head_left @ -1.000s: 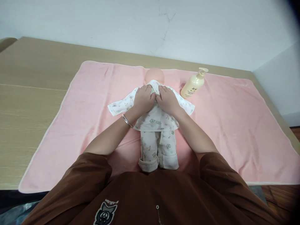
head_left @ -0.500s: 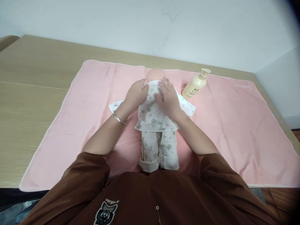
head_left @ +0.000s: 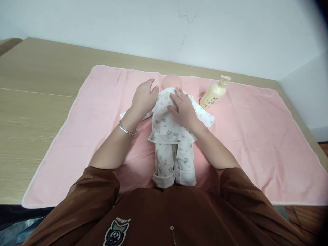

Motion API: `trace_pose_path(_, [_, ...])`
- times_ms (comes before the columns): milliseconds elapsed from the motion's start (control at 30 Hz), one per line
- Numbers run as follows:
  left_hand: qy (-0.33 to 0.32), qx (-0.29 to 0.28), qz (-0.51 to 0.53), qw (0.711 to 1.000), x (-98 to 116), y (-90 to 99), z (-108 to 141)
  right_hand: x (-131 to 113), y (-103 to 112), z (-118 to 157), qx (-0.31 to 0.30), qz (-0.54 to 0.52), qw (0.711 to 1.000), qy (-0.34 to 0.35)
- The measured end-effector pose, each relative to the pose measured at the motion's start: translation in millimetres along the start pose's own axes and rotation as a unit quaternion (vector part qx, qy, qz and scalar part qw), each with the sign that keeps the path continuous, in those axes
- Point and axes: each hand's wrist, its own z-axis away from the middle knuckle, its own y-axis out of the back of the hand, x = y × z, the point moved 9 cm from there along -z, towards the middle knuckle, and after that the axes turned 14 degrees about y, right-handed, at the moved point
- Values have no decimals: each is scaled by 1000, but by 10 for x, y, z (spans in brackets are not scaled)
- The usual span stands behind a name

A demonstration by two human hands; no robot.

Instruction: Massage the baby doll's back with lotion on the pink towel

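While the doll (head_left: 171, 128) lies on the blanket (head_left: 256, 136), head (head_left: 171, 81) far and trousers (head_left: 165, 159) near, my right hand (head_left: 183, 107) rests open on the right side of its shirt (head_left: 162, 114), fingers spread. My left hand (head_left: 144, 97) is loosely open just left of the doll, gripping nothing; I cannot tell whether it touches. A light touch with even pressure would serve best, I judge, so the shirt doesn't ruck. The bottle (head_left: 213, 95) stands far right, and the table (head_left: 38, 75) shows left.

Brown short-sleeved top (head_left: 194, 215), dark cat-like patch (head_left: 115, 235), pale lettering (head_left: 123, 220), small ring (head_left: 172, 228); silver bangle (head_left: 126, 131), left wrist (head_left: 131, 120).
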Motion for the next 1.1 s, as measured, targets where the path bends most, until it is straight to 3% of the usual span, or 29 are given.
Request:
trace_pose_path(200, [6, -7, -13, 1000, 23, -6, 34, -14, -31, 8, -20, 2, 1000, 4])
trace_pose_path(367, [-1, 0, -7, 1000, 28, 31, 24, -21, 24, 8, 17, 12, 1000, -3])
trace_pose_path(533, [13, -8, -6, 1000, 49, 58, 49, -8, -96, -6, -29, -9, 1000, 1])
trace_pose_path(833, [17, -14, 21, 1000, 62, 32, 107, -86, 313, 83, 27, -36, 999, 15])
trace_pose_path(1100, [17, -21, 48, 998, 84, 0, 149, -51, 506, 144, 75, -62, 994, 47])
